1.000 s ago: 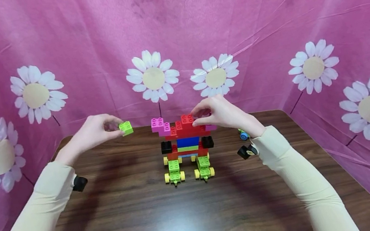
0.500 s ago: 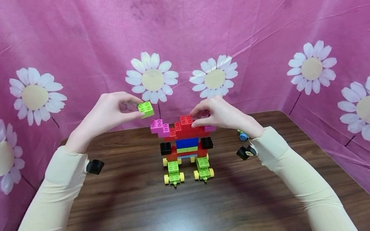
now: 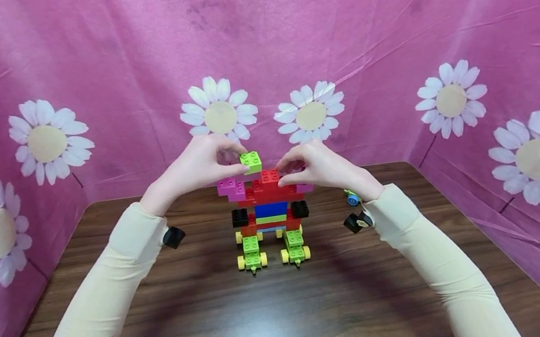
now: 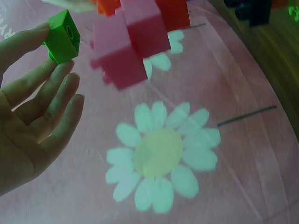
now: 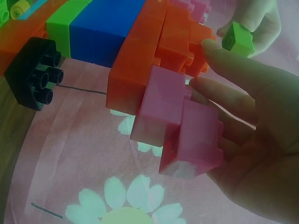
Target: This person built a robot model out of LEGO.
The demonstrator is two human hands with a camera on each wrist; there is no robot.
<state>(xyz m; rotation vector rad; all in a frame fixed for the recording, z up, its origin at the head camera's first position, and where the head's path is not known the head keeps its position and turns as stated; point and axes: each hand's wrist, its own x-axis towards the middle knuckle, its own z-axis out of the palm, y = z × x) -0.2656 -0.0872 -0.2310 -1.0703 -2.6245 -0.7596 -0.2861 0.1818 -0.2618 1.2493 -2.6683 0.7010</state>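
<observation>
A bright green two-by-two building brick [image 3: 251, 162] is pinched between the thumb and fingers of my left hand [image 3: 200, 165]. It hangs just above the top of a brick figure, apart from it; the left wrist view shows the hollow underside of the green brick [image 4: 63, 37]. Thumb and fingertips of my right hand [image 3: 319, 163] hold the top red brick [image 3: 270, 176] from its right side. Below are a blue block [image 3: 271, 210], pink stepped bricks [image 3: 230, 187] at the sides and black bricks [image 3: 240, 217] lower down. The right hand mostly hides the right pink bricks in the head view.
Green wheeled bases [image 3: 252, 254] with yellow wheels carry the figure on the brown wooden table [image 3: 174, 301]. Behind the right wrist, a small piece with a blue wheel [image 3: 352, 199] is partly hidden. A pink cloth [image 3: 357, 13] with daisies surrounds the table.
My left hand has carried the green brick rightward, rising first, from left of the figure to above its top. The right hand has stayed at the red brick.
</observation>
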